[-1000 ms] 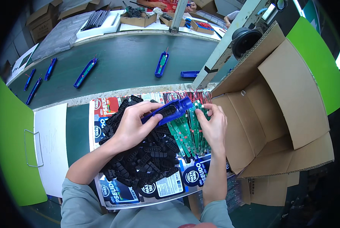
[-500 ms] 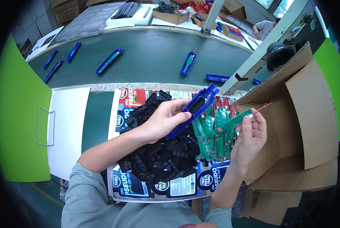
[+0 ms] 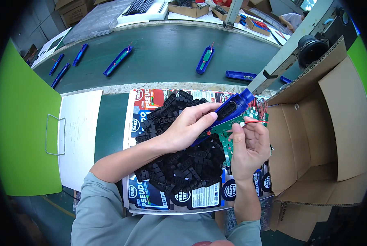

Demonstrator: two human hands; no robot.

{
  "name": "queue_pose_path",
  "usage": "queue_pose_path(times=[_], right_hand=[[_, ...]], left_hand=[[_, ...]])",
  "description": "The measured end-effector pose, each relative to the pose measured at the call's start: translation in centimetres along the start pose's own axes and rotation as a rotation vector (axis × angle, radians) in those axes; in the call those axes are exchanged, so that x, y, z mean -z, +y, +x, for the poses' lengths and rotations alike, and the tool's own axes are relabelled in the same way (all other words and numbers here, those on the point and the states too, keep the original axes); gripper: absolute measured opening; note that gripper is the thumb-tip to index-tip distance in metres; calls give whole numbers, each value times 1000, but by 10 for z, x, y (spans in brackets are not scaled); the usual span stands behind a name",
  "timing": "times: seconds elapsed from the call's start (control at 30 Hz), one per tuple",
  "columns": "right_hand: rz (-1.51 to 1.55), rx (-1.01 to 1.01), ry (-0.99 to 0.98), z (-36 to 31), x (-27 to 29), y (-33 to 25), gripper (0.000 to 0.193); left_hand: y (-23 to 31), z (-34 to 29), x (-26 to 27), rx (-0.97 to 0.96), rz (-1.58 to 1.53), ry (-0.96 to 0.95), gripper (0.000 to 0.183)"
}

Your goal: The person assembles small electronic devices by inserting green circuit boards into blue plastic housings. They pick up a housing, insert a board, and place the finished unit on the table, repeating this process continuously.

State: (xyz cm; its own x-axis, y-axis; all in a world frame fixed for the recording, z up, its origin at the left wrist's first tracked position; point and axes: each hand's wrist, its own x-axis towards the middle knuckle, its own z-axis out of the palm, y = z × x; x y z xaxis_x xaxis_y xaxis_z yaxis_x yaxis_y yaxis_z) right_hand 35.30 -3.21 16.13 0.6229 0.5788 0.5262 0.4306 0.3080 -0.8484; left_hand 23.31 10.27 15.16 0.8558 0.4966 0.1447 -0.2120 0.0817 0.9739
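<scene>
My left hand (image 3: pixel 188 128) grips a long blue plastic housing (image 3: pixel 232 109), tilted up to the right. My right hand (image 3: pixel 249 144) holds a narrow green circuit board (image 3: pixel 231 124) with red wires (image 3: pixel 258 120), its end against the housing's open side. Both hands hover over a shallow printed cardboard tray (image 3: pixel 150 197) heaped with black plastic parts (image 3: pixel 179 164). More green circuit boards (image 3: pixel 257 111) lie at the tray's right side, partly hidden by my hands.
A dark green conveyor belt (image 3: pixel 163 57) runs behind the tray and carries several blue housings (image 3: pixel 204 60), some with boards in them. An open cardboard box (image 3: pixel 314 139) stands at the right. A white sheet (image 3: pixel 78 135) and a green panel (image 3: pixel 19 123) lie at the left.
My right hand has brought the green circuit board down and left, onto the blue housing. My left hand has kept the housing and tilted it slightly.
</scene>
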Motion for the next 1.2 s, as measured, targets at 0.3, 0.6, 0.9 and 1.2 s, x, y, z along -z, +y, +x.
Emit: queue_pose_path(times=[0.3,0.6,0.9,1.2], right_hand=[[9,-76,-53,8,2,-5,24],[-464,227,-9,19,2,-6,31],[-309,75,75,16,-5,8,56],[32,-262,26,17,-7,14,45]], left_hand=[[-4,1,3,2,20,-41,44],[-4,0,0,33,9,-86,47],[-4,-4,-6,-25,-27,-106,47],[-7,-5,-3,-30,150,-63,44]])
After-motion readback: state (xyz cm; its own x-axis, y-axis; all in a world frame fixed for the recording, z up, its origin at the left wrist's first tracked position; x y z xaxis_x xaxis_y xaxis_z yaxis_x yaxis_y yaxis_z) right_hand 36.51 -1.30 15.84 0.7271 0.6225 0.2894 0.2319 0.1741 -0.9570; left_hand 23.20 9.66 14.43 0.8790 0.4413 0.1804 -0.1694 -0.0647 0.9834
